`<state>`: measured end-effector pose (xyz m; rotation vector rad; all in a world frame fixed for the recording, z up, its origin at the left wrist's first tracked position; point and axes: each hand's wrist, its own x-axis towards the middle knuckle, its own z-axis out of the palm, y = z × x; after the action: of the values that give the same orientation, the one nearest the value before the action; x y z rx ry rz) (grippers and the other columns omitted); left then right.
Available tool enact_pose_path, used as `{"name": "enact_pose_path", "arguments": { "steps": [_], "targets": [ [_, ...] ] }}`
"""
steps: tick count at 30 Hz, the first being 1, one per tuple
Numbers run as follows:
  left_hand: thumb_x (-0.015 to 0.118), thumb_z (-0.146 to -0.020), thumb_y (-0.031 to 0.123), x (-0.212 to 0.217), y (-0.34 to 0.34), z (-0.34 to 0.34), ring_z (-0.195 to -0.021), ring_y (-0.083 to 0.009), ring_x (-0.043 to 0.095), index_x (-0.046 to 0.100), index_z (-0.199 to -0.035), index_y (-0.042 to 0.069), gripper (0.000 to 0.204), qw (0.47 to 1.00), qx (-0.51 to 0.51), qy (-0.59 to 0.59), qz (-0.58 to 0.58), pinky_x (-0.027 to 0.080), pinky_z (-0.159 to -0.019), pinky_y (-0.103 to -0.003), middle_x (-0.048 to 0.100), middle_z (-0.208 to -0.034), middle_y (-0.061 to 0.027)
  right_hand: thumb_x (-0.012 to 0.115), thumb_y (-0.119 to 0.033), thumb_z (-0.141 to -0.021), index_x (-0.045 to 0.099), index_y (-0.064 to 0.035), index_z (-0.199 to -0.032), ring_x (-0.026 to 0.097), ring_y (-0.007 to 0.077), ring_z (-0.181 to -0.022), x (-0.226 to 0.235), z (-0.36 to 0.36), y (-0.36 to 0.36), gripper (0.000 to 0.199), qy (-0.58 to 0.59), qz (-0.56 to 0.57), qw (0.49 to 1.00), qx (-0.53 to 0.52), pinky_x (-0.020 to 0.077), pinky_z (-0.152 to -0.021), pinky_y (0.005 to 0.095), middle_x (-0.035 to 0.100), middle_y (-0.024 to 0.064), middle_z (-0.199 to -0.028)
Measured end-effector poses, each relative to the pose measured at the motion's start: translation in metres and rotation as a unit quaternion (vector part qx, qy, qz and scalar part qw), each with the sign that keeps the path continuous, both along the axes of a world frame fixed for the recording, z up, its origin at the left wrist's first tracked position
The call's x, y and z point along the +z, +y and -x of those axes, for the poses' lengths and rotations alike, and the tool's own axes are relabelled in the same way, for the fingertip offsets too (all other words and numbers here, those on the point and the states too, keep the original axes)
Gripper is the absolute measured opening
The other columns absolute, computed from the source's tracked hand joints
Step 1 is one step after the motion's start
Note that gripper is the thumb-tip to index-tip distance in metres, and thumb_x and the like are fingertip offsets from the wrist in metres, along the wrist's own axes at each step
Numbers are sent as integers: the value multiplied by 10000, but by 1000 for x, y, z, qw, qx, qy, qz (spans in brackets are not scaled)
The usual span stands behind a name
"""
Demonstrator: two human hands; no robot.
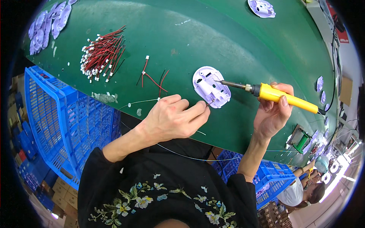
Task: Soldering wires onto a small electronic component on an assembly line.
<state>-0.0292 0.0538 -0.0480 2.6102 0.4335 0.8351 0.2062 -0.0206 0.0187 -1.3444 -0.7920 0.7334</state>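
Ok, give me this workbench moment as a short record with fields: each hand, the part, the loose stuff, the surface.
left hand: pinching thin solder wire at the shell's edge
right hand: gripping yellow soldering iron, tip on the shell
part: pale purple plastic shell, open side up
loose: bundle of red and black leads; a few single leads
surface: green belt
beside: blue crate

Brown cardboard boxes (62,190) stacked on floor, lower left, beside blue crate. More brown boxes (272,212) lower right. Flat brown carton (346,91) at right edge. Red sign (341,32) top right, rectangular, partly cut off.
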Motion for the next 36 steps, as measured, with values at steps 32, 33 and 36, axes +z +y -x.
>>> {"name": "enact_pose_path", "arguments": {
  "steps": [32,33,36],
  "targets": [
    [690,-830,-29,-12,13,-6,-613,-264,592,614,-942,-8,137,938,229,-142,217,470,-563,-357,646,-795,-95,728,-164,-800,585,-19,-1055,527,92,-669,-17,23,24,326,34,37,998,-31,412,-550,187,588,82,-947],
    [697,-822,-35,-11,13,-6,-608,-257,585,623,-935,-6,138,939,229,-143,213,463,-558,-352,652,-799,-92,732,-169,-794,586,-20,-1055,533,97,-678,-18,22,23,334,34,37,998,-32,413,-554,186,587,82,-955],
    [712,-802,-45,-12,14,-5,-599,-240,575,639,-919,-1,145,940,231,-145,204,449,-547,-340,663,-804,-86,740,-178,-782,593,-19,-1048,541,103,-694,-18,21,23,343,24,42,998,-37,415,-560,191,585,83,-963]
  ]
}}
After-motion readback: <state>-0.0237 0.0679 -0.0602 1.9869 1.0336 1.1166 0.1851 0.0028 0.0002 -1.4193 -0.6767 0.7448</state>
